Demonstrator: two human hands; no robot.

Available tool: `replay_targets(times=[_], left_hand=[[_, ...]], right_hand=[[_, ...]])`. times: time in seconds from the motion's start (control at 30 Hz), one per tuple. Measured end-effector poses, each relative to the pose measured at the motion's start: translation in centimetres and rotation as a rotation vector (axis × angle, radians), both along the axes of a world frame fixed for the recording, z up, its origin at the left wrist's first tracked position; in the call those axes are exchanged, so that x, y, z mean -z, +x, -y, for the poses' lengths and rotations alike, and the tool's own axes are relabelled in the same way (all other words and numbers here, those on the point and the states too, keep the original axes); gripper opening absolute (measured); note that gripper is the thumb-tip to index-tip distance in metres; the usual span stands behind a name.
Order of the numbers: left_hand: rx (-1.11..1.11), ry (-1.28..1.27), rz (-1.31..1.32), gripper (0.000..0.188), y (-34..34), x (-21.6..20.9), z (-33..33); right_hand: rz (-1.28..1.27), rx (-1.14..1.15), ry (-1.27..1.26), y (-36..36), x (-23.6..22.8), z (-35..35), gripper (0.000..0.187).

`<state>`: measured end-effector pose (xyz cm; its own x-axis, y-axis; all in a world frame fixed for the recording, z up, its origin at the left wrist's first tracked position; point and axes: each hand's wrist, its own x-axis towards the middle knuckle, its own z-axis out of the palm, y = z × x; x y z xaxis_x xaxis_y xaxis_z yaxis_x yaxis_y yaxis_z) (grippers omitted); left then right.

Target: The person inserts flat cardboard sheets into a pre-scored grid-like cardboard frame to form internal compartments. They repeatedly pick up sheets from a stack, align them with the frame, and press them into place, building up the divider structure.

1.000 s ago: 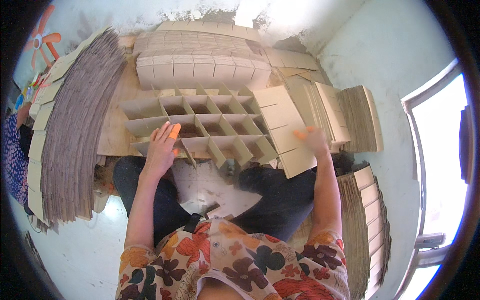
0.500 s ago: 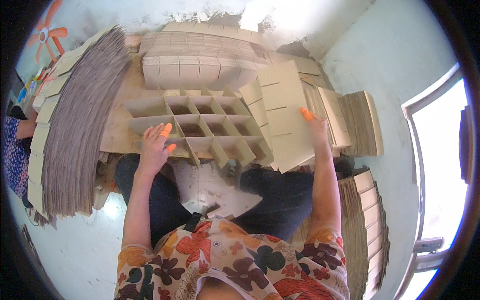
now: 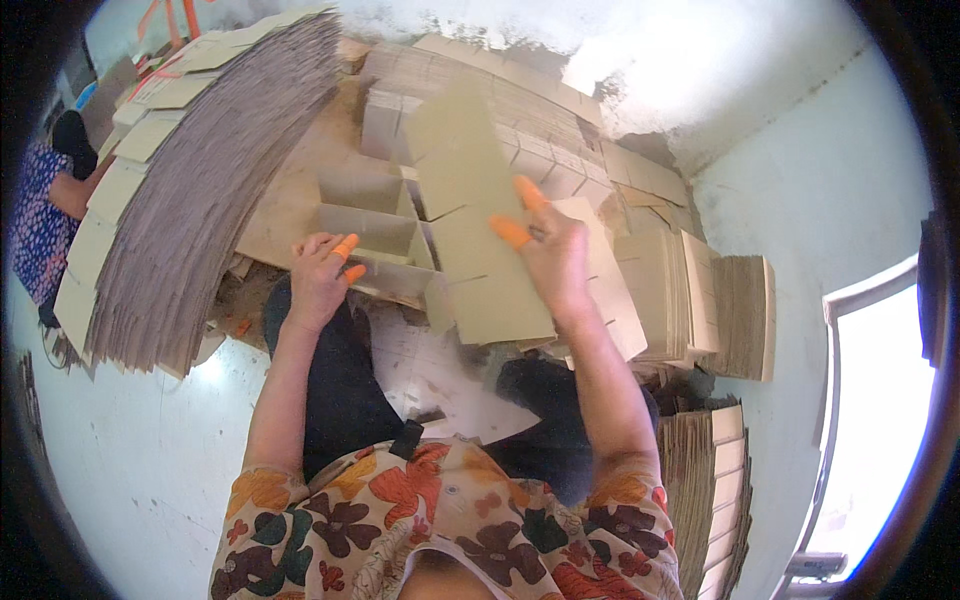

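Right hand (image 3: 553, 258) clamped on the right edge of a slotted cardboard sheet (image 3: 465, 245), two orange-covered fingers (image 3: 513, 231) over its upper face, underside grip hidden. Left of that hand, partly hidden by the slanting sheet: divider grid (image 3: 368, 232); sheet touching it or apart, cannot tell. At the grid's near left part, left hand (image 3: 322, 280), fingers loosely bent; pinching a panel or merely resting, cannot tell.

Possible faults, as judged: slots missing the upright panels, from the sheet's slant and a one-edge hold; panels creased, from pressing down out of line; grid sliding, from too light a touch by the left hand.

Compared with half a second earlier: sheet carried leftward from the grid's right side to over its cells, right hand likewise; another slotted sheet (image 3: 605, 265), just right of the right hand, more exposed; left hand at much the same grid corner; view turned. Farther right of the right hand, cardboard bundle (image 3: 655, 300); beyond the left hand, leftward, tall stack (image 3: 210, 200).
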<state>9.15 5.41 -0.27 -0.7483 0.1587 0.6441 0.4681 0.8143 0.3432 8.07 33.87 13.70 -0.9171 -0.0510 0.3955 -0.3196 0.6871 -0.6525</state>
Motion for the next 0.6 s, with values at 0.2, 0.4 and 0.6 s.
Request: replay_targets(times=[0.2,0.4,0.6], left_hand=[[0.106,0.146,0.032,0.029,-0.4,1.4,0.7],[0.156,0.239,0.003,0.023,-0.9,2.7,0.8],[0.175,0.272,0.019,0.021,-0.7,1.7,0.6]], right_hand=[[-0.05,-0.128,0.096,-2.2,1.0,7.5,0.045],[-0.05,-0.173,0.104,-3.9,1.5,10.1,0.04],[-0.14,-0.19,0.121,-5.4,2.1,10.4,0.05]])
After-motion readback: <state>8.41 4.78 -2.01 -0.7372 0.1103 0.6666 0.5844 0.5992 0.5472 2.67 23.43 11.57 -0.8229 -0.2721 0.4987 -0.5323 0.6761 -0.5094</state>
